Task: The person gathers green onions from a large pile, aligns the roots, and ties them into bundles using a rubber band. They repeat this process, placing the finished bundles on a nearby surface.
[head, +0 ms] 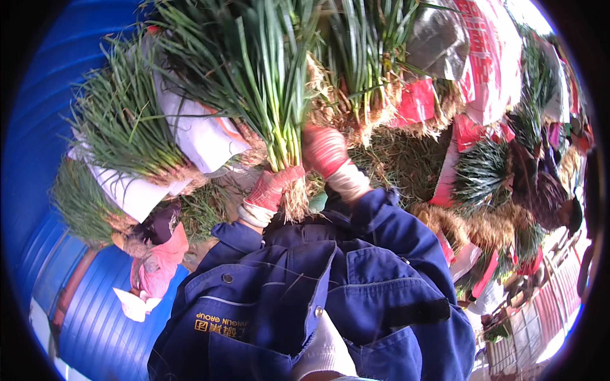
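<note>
A bunch of green onion-like plants (281,102) stands upright in front of my chest, leaves up and pale stems low. My left hand (276,186), in a red knit glove, is closed around the stem bases. Below it hang the straw-coloured roots (295,200). My right hand (326,146), also in a red glove, is right beside the stems on the right and is blurred by motion. Its fingers are hard to make out, so I cannot tell whether it grips anything.
More bundled plants on white sacks (202,135) lie to the left, with others (362,62) ahead. Loose leaves (405,162) cover the ground. One person in a pink head covering (159,266) is at left, another in dark clothing (543,190) at right. A blue corrugated panel (109,305) stands left.
</note>
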The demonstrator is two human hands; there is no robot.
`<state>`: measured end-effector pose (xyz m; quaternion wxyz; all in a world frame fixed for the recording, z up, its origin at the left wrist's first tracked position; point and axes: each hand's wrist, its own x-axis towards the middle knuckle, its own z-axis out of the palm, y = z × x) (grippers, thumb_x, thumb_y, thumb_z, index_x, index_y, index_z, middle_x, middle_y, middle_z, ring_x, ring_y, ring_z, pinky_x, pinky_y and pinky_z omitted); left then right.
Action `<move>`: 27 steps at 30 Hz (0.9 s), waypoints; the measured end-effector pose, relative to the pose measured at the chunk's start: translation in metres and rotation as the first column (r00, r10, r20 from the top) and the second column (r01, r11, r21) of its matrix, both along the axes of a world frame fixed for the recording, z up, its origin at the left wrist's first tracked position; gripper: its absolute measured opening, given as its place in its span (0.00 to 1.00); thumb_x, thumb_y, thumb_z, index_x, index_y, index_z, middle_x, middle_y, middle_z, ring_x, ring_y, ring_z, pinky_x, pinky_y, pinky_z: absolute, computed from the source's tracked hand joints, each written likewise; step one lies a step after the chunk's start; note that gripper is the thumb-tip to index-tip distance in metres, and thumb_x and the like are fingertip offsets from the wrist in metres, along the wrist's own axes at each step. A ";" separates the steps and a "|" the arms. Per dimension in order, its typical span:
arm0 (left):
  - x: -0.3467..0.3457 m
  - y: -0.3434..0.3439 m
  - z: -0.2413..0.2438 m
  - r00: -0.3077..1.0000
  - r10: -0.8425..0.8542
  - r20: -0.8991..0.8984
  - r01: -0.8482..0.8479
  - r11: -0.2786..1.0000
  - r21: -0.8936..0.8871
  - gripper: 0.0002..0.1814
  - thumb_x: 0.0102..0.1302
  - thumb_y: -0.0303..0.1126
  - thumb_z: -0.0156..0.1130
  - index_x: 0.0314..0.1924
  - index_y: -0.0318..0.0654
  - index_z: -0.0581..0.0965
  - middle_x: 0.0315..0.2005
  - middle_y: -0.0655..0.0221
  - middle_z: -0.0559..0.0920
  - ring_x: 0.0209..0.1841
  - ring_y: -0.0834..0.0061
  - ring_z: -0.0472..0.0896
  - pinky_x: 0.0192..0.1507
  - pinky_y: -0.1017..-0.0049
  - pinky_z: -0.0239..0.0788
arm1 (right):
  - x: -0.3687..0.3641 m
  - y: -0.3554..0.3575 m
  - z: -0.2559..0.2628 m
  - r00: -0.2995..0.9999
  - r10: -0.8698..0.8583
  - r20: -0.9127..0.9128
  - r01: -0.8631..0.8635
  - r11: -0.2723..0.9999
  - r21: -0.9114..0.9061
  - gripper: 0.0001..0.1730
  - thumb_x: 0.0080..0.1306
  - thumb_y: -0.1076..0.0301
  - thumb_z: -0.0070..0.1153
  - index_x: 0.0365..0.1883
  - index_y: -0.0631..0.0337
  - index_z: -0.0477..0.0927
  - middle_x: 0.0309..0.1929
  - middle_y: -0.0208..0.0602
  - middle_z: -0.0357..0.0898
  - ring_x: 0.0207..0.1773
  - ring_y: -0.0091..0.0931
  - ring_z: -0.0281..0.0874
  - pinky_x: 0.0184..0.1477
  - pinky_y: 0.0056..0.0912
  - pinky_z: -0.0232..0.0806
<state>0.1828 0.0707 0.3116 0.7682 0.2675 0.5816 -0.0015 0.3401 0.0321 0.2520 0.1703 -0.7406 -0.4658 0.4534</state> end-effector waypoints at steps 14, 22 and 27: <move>0.016 0.030 0.063 0.551 0.252 0.795 -0.111 0.967 -0.230 0.16 0.59 0.38 0.67 0.40 0.38 0.74 0.41 0.50 0.78 0.22 0.79 0.73 0.26 0.78 0.68 | 0.093 -0.132 -0.066 -0.085 -0.829 -0.553 0.939 0.119 -0.322 0.21 0.69 0.49 0.57 0.24 0.54 0.75 0.16 0.25 0.71 0.11 0.16 0.59 0.14 0.21 0.50; 0.044 0.044 -0.011 0.898 0.197 0.393 -0.156 0.979 -0.135 0.28 0.64 0.35 0.66 0.61 0.34 0.70 0.49 0.60 0.80 0.34 0.79 0.80 0.34 0.80 0.76 | 0.105 -0.122 -0.060 0.759 -0.581 0.293 0.534 0.813 0.231 0.10 0.62 0.60 0.62 0.37 0.55 0.81 0.31 0.45 0.79 0.35 0.45 0.78 0.36 0.46 0.69; 0.025 0.037 -0.009 0.902 0.161 0.399 -0.105 0.982 -0.160 0.29 0.62 0.40 0.69 0.59 0.35 0.72 0.36 0.66 0.82 0.32 0.77 0.80 0.30 0.79 0.74 | 0.097 -0.002 -0.029 0.862 -0.507 -0.017 0.437 0.725 0.533 0.07 0.61 0.68 0.63 0.37 0.56 0.82 0.29 0.43 0.79 0.33 0.43 0.78 0.33 0.43 0.69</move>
